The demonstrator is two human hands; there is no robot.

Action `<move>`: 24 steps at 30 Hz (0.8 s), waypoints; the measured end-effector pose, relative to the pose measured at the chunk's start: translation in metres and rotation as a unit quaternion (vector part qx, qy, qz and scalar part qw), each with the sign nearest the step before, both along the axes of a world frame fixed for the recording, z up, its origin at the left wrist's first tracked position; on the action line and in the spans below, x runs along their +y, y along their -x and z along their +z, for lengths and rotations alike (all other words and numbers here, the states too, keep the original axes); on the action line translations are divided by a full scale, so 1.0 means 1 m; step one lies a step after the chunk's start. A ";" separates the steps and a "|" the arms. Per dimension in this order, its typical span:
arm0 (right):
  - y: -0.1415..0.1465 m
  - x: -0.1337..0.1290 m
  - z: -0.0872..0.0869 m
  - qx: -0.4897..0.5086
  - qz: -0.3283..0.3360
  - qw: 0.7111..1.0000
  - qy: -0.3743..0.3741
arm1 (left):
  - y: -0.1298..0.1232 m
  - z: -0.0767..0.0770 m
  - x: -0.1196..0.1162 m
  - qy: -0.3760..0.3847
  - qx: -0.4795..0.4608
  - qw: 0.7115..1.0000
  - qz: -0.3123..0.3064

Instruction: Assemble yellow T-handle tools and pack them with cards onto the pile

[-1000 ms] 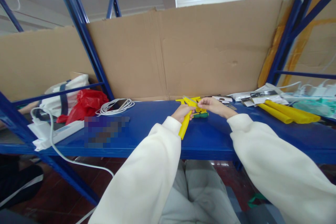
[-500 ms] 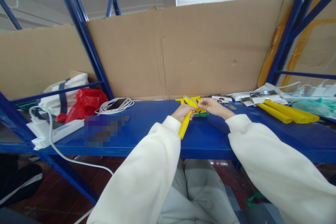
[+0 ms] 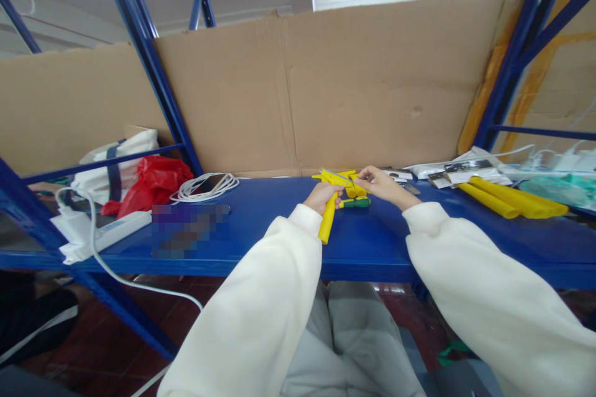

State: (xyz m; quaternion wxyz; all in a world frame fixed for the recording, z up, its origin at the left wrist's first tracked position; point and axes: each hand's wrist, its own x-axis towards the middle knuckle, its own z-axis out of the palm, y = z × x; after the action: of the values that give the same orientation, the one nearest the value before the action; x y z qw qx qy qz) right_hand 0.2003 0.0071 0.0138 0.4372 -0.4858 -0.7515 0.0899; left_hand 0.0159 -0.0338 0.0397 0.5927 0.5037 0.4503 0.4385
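My left hand (image 3: 322,197) is closed around a yellow tool (image 3: 328,223) with a tube-like handle. The handle slants down toward the shelf's front edge, and a pale strip runs along its upper end. My right hand (image 3: 378,186) is at the right of that upper end. Its thumb and index finger are bent together there; whatever small thing lies between them is too small to make out. Under and behind the hands lie more yellow pieces (image 3: 350,188). A screwdriver with a green and yellow handle (image 3: 356,203) lies on the blue surface just below them.
Yellow tubes (image 3: 505,197) and flat packets (image 3: 465,172) lie at the right on the blue shelf (image 3: 274,232). To the left are a coiled white cable (image 3: 205,187), a red plastic bag (image 3: 158,180) and a white power strip (image 3: 112,236). Cardboard (image 3: 363,87) stands along the back.
The yellow handle in my left hand has turned slightly more upright. My right hand has lifted a little, and more of the green screwdriver handle shows.
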 end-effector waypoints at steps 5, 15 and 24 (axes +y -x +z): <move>-0.014 -0.007 0.005 -0.168 0.065 0.981 0.073 | 0.002 -0.002 0.004 0.007 -0.012 0.999 0.035; -0.015 -0.009 0.006 -0.062 0.141 0.976 0.154 | 0.003 -0.002 0.004 0.012 -0.020 0.998 0.057; -0.019 -0.007 0.018 0.190 -0.033 0.981 -0.012 | 0.004 -0.003 0.006 0.010 0.007 0.998 0.062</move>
State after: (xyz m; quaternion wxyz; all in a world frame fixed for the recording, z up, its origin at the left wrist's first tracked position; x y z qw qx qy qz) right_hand 0.2196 0.0003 0.0315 0.5804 -0.4790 -0.6395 0.1571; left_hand 0.0121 -0.0278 0.0367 0.5661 0.4720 0.4891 0.4664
